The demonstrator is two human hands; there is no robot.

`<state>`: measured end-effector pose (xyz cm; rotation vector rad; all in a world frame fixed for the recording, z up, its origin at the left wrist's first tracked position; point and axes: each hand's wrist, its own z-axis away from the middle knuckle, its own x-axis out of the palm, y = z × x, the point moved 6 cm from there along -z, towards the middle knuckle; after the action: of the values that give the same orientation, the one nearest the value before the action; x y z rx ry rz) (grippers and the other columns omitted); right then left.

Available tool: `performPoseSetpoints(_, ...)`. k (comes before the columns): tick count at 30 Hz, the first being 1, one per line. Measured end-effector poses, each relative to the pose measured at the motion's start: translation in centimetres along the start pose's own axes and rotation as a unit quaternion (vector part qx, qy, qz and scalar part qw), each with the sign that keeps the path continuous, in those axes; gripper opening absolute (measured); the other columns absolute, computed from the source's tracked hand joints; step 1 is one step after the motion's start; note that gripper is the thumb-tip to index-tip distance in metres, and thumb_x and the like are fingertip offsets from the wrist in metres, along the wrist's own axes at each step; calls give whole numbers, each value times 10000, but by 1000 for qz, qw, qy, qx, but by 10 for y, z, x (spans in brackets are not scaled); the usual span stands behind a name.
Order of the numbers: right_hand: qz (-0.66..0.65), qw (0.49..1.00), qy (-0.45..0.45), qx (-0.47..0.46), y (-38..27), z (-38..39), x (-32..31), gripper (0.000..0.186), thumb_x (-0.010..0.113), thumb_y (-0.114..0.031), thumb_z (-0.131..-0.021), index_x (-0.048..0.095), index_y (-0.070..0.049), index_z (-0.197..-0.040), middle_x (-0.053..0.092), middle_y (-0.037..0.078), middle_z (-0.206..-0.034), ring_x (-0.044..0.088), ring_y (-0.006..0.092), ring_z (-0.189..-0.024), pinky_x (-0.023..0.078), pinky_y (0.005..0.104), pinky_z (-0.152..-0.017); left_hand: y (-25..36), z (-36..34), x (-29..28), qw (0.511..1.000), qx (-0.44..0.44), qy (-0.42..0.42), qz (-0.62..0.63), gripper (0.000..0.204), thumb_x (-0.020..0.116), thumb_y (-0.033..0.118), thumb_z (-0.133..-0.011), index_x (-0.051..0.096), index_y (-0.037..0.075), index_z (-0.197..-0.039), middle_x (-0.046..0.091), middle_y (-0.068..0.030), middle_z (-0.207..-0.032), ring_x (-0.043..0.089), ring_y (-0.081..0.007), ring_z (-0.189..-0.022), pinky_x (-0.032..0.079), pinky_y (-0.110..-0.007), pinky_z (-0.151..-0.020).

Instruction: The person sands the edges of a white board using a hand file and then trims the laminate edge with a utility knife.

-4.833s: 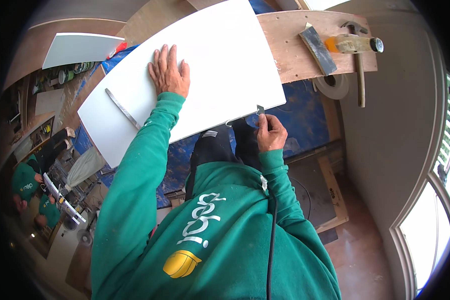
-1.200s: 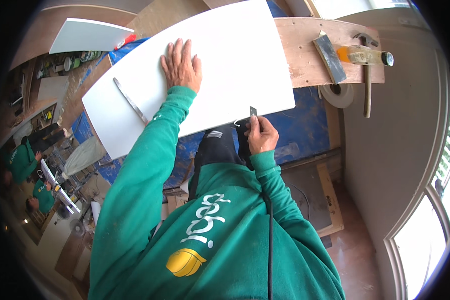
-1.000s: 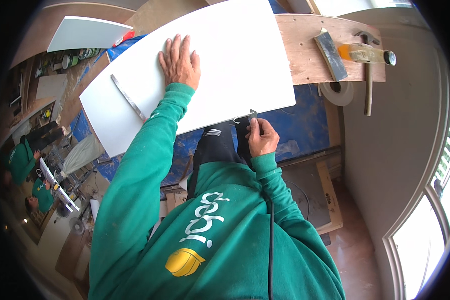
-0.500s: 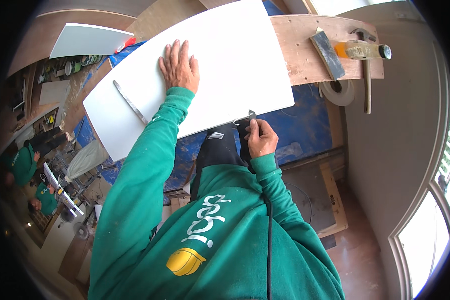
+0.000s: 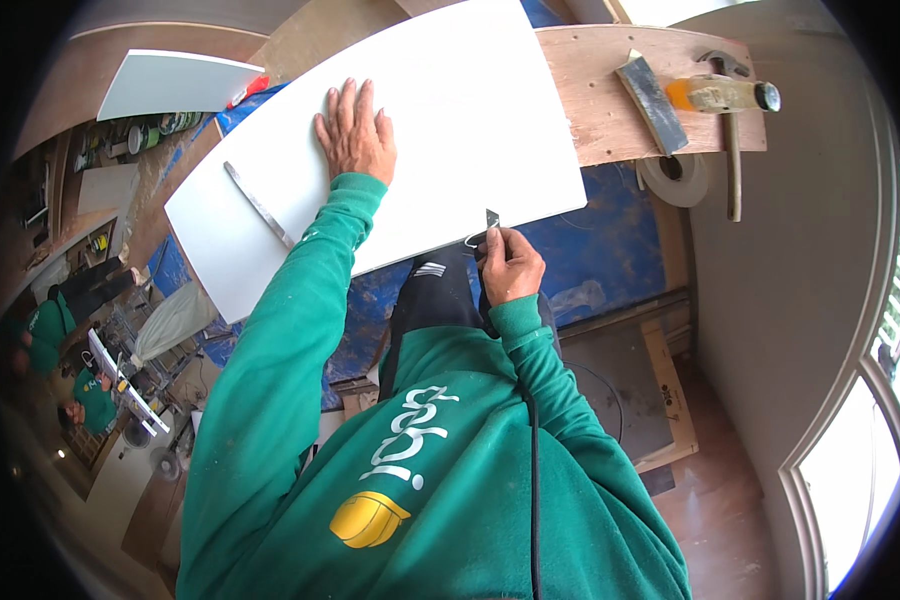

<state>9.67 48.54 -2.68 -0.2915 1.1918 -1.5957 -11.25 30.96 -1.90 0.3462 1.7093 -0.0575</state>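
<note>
Step in hand: scoring the near edge of the white board (image 5: 440,130). Left hand (image 5: 355,135) lies flat, fingers spread, pinning the board's middle. Right hand (image 5: 508,265) is clenched on a small blade (image 5: 490,220) at the near-right edge. Next move likely needs steady pressure along the edge.

White panel (image 5: 440,130), centre top of the frame: smooth, matt surface. Wooden plank (image 5: 610,100) beneath it, upper right: bare, rough, stained grain. Flat strip (image 5: 258,205) on the panel, left of centre: dull grey metal. Hammer (image 5: 730,120), upper right: wooden handle, dark metal head.
</note>
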Motion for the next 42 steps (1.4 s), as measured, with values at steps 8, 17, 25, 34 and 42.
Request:
performPoseSetpoints(8,-39,998,-22,43,6,12,-3,194,626,-172,-929,661,8,-865,659,96,-646,626,150,-520,489,293,-520,-1,-2,2,1000,-1,-7,-12,494,513,274,-948,430,166,-1423,358,-83,-1507,258,-307,-1434,165,-566,-1154)
performPoseSetpoints(17,64,992,-21,-103,-28,17,12,184,681,-173,-881,667,2,-824,647,182,-687,666,298,-609,503,361,-577,-3,0,1,1000,1,-3,-10,487,513,275,-951,437,166,-1419,355,-79,-1510,264,-307,-1431,169,-567,-1150)
performPoseSetpoints(25,24,999,-13,-33,3,14,-11,166,648,-161,-912,662,1,-880,624,144,-649,612,211,-524,476,331,-527,-2,-1,-2,1000,2,-2,-6,480,525,259,-946,449,165,-1410,368,-84,-1500,265,-309,-1429,168,-564,-1150)
performPoseSetpoints(34,-10,999,-24,-28,-41,-40,-97,278,583,-212,-970,614,9,-803,569,43,-576,543,98,-511,435,272,-491,7,18,9,998,60,-31,-17,559,542,320,-938,399,159,-1454,324,-105,-1536,232,-341,-1441,152,-588,-1147)
performPoseSetpoints(42,269,879,134,-371,-146,-134,-108,147,564,-197,-930,640,-73,-905,631,150,-826,622,378,-812,498,453,-697,133,175,-22,949,225,-211,58,603,547,382,-928,393,122,-1450,298,-110,-1544,174,-359,-1451,130,-555,-1168)
